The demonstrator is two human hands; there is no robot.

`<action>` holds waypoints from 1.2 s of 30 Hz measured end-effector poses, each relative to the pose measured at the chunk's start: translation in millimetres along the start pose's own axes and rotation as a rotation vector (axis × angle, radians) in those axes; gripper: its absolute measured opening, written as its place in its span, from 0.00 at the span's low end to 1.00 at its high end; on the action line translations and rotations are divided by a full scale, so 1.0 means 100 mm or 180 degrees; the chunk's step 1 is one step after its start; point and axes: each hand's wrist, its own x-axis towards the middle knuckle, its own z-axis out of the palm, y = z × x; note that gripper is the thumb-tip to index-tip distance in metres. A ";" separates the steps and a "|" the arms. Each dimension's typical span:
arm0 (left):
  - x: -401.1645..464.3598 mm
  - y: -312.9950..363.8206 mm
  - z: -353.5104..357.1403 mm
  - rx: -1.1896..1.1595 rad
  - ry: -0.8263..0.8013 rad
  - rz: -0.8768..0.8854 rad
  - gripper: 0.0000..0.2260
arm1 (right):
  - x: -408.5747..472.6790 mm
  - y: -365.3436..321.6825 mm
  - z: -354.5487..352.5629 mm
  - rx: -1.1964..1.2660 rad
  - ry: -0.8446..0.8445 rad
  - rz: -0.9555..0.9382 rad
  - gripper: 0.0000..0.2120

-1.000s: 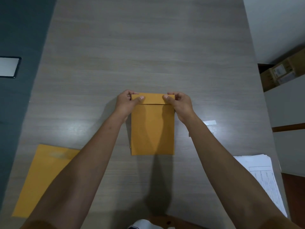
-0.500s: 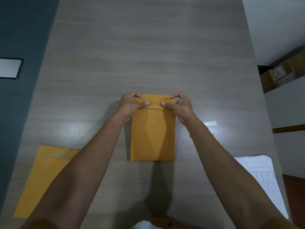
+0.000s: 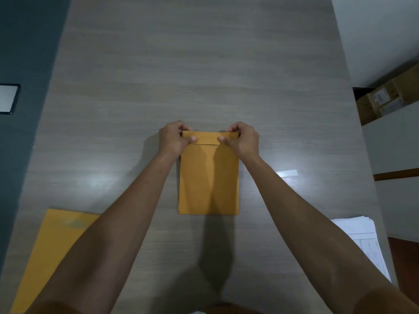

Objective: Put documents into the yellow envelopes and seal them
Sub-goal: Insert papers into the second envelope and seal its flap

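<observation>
A yellow envelope point(image 3: 208, 180) lies flat in the middle of the grey table point(image 3: 204, 64), its flap folded down over the top edge. My left hand point(image 3: 173, 139) pinches the flap's left corner, thumb on top and fingers curled behind the edge. My right hand point(image 3: 242, 139) pinches the right corner the same way. A second yellow envelope point(image 3: 52, 250) lies at the near left, partly under my left forearm. A stack of white printed documents point(image 3: 360, 239) sits at the near right edge.
A white peeled strip point(image 3: 288, 173) lies on the table right of my right forearm. Cardboard boxes point(image 3: 385, 98) stand off the table's right side. A dark framed panel point(image 3: 8, 98) is at the far left.
The envelope slid slightly toward me and back between frames. My thumbs moved inward along the flap, then back out to its corners, pressing it down.
</observation>
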 end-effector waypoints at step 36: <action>-0.31 -0.61 0.31 0.2312 0.0116 0.2354 0.22 | -0.29 0.52 0.25 -0.2249 0.0029 -0.2406 0.24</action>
